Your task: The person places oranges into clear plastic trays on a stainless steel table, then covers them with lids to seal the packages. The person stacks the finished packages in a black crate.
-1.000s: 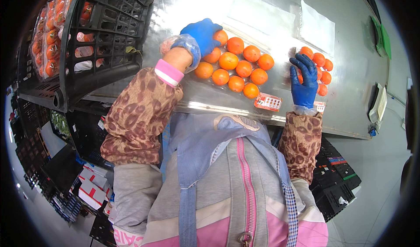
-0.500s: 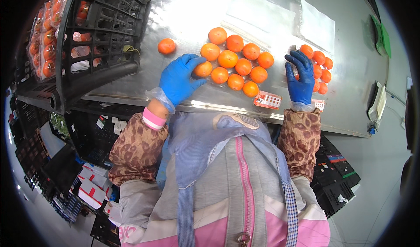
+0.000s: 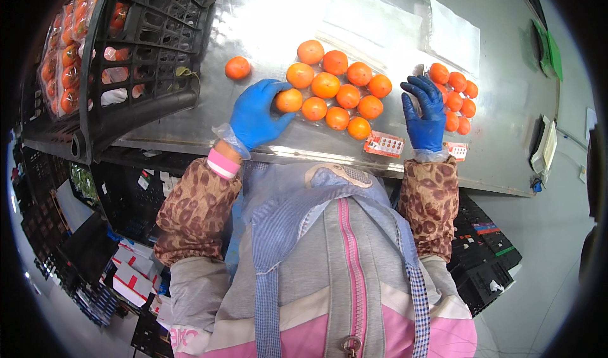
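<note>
My left hand (image 3: 258, 114), in a blue glove, curls its thumb and fingers round an orange-red tomato (image 3: 289, 101). That tomato is at the left end of a cluster of several tomatoes (image 3: 325, 85), which seem to sit in clear plastic trays. My right hand (image 3: 424, 114), gloved in darker blue, has its fingers bent but apart. It is beside a smaller-looking cluster of redder tomatoes (image 3: 453, 99) on the right and holds nothing visible. One loose tomato (image 3: 237, 68) lies on the metal table (image 3: 272, 47) left of the main cluster.
A black crate (image 3: 142, 73) stands at the left, with packed tomatoes (image 3: 68, 73) beyond it. Clear flat packaging (image 3: 453, 35) lies on the far side. Two printed labels (image 3: 384, 144) are near the table's front edge. Dark crates (image 3: 484, 250) stand below the table.
My right hand has shifted slightly left, away from the right-hand tomatoes, showing more of them. My left hand stays round the same tomato. The whole view has shifted slightly.
</note>
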Tool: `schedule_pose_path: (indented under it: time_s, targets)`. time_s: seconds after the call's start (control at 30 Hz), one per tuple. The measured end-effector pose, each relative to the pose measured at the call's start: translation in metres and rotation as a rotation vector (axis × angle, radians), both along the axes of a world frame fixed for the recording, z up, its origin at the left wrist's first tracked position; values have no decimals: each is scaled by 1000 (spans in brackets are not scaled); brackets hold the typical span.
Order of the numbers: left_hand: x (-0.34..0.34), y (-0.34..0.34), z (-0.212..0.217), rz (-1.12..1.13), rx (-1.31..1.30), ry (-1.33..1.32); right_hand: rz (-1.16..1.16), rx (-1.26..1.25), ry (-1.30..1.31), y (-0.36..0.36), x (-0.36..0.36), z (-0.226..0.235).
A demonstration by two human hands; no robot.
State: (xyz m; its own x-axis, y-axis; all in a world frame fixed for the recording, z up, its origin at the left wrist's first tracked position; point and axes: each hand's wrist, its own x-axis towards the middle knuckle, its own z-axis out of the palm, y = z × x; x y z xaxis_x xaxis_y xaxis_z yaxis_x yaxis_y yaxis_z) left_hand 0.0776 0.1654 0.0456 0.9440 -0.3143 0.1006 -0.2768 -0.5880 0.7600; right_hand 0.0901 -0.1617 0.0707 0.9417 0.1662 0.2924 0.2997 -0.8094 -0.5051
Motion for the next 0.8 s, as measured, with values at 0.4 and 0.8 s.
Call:
schedule_pose_path:
  time_s: [0.4, 0.8]
  targets:
    - [-9, -2, 18, 203, -266, 107, 122, -317, 56, 71, -2, -6]
    - [-17, 1, 10, 304, -590, 300, 150, -351, 105, 69, 4, -8]
